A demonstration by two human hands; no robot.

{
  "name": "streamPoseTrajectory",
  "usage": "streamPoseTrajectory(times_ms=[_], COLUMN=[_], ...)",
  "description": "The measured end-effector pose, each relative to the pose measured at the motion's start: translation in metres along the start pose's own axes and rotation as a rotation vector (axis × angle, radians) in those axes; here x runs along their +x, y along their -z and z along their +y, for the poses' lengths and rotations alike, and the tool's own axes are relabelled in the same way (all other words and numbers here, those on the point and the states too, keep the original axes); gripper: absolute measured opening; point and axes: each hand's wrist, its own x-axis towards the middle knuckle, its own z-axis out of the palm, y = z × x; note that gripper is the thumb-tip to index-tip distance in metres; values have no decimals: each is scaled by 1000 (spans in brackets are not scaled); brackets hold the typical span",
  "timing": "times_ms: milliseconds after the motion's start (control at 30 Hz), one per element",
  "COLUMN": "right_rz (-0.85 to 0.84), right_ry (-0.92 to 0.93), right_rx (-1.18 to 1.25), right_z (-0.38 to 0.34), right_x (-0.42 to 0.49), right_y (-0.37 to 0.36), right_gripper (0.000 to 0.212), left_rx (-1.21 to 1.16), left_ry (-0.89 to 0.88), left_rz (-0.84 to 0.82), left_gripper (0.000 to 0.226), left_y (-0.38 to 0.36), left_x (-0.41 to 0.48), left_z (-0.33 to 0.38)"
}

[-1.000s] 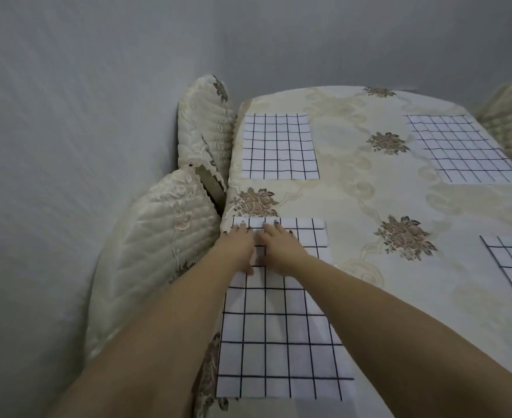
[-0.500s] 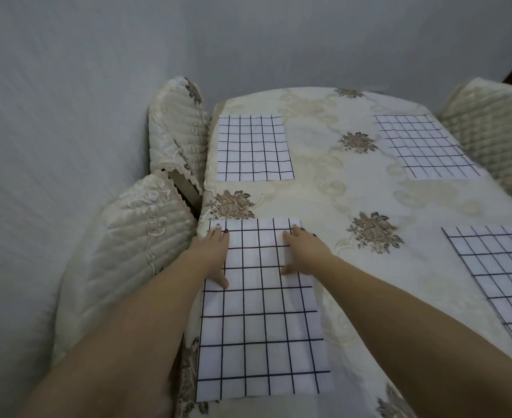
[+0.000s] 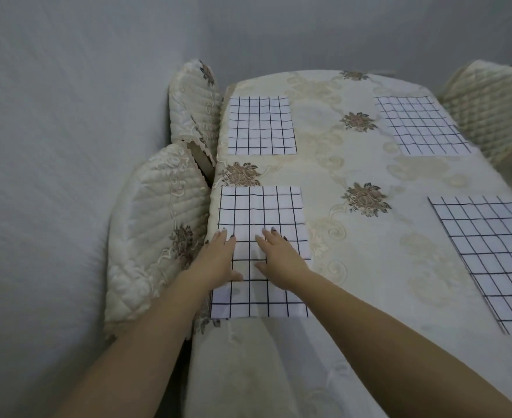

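Pressing flat w/ fingers straight, left hand (image 3: 218, 260) & right hand (image 3: 281, 263) on checked cloth (image 3: 262, 212), near counter (image 3: 369, 260) edge.

A plain grey wall (image 3: 67, 116) stands to the left of the left hand (image 3: 218, 260) and turns behind the table (image 3: 354, 267). The table wears a cream cloth with brown flowers. Just left of that hand is a near chair (image 3: 158, 221) in a puffy cream cover. A second chair (image 3: 194, 98) stands past it. A third chair (image 3: 489, 107) stands far beyond the right hand (image 3: 281, 263). The light is soft.
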Motion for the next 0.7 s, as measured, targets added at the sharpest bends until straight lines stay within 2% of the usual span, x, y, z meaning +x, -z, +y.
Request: streamPoseTrajectory(times_ms=[200, 333, 467, 700], right_rz=[-87, -120, -95, -68], right_ry=[33, -6, -90, -212], right_rx=[-29, -47, -30, 61], right_z=[-23, -9, 19, 46], right_x=[-18, -31, -47, -71], right_y=[-43, -54, -44, -33], right_gripper=[65, 83, 88, 96], left_rx=[-56, -56, -51, -36], left_ry=[-57, 8, 2, 60], left_rz=[-44, -62, -81, -101], left_gripper=[79, 98, 91, 93], left_y=[-35, -49, -46, -45], left_x=[-25, -28, -30, -34], left_z=[17, 15, 13, 14])
